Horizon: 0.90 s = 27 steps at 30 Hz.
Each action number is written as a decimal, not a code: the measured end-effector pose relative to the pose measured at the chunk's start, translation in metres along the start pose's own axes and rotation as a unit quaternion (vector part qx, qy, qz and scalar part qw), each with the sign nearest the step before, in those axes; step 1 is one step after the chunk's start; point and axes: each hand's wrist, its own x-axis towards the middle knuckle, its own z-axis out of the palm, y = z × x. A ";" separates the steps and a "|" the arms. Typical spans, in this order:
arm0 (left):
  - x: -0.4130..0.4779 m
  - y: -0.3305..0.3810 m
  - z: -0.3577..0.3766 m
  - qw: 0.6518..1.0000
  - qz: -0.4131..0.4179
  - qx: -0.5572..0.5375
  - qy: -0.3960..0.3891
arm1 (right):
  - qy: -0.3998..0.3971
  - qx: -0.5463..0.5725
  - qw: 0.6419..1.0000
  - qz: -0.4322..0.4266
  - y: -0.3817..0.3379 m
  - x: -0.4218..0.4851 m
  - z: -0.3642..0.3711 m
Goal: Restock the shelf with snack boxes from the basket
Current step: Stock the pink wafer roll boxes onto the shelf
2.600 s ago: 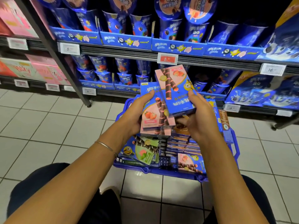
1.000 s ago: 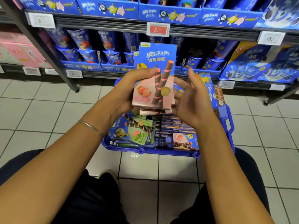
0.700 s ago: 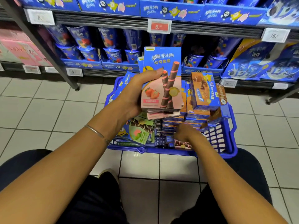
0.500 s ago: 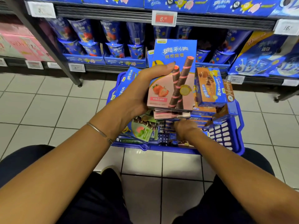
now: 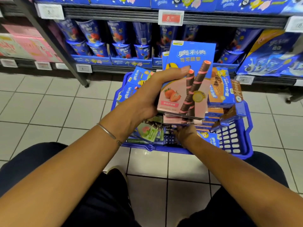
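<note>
left hand (image 5: pixel 154 95): grips a stack of strawberry boxes (image 5: pixel 188 76), thumb across the front of the top box, the other fingers hidden behind the stack
strawberry boxes: blue and pink, front face to the camera, roughly upright; held in the air over the basket (image 5: pixel 234 138), several pink box ends show under the top one
right hand (image 5: pixel 185 134): low inside the basket, under the held stack; fingers reach in among the packed boxes and are mostly hidden, can't tell if it grips anything
basket: blue plastic, on the tiled floor (image 5: pixel 49 104) in front of the shelf (image 5: pixel 114 13), just ahead of the person's knees
basket contents: orange boxes (image 5: pixel 219 90) stacked at the right, touching the held stack's edge; green boxes (image 5: pixel 147 132) lying at the near left; blue boxes (image 5: pixel 133 89) standing along the left wall; one small blue box (image 5: pixel 211 140) beside the right wrist
shelf: rows of blue snack cups (image 5: pixel 96 46) on the lower level, red price tag (image 5: pixel 171 18) on the rail above
shelf sides: pink boxes (image 5: pixel 24 45) in the bay to the left, big blue bags (image 5: pixel 270 58) to the right
bracelet (image 5: pixel 108 133): thin metal band on the left wrist
</note>
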 end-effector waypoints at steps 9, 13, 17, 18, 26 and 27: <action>0.006 0.012 -0.008 0.999 0.030 -0.036 0.004 | 0.167 0.161 0.972 0.036 0.042 -0.090 -0.051; 0.005 0.023 -0.015 0.996 0.036 -0.074 0.012 | 0.302 0.475 0.822 0.088 0.075 -0.135 -0.041; 0.005 0.030 -0.017 0.992 0.066 -0.101 0.037 | 0.311 0.848 0.412 0.121 0.100 -0.165 -0.037; 0.006 0.031 -0.018 0.990 0.076 -0.106 0.045 | 0.300 0.888 0.329 0.118 0.104 -0.170 -0.037; 0.013 0.031 -0.025 0.986 0.057 -0.073 0.138 | 0.373 0.926 0.057 -0.014 0.105 -0.194 -0.073; 0.013 0.030 -0.024 0.985 0.049 -0.065 0.149 | 0.373 0.926 0.031 -0.043 0.103 -0.195 -0.080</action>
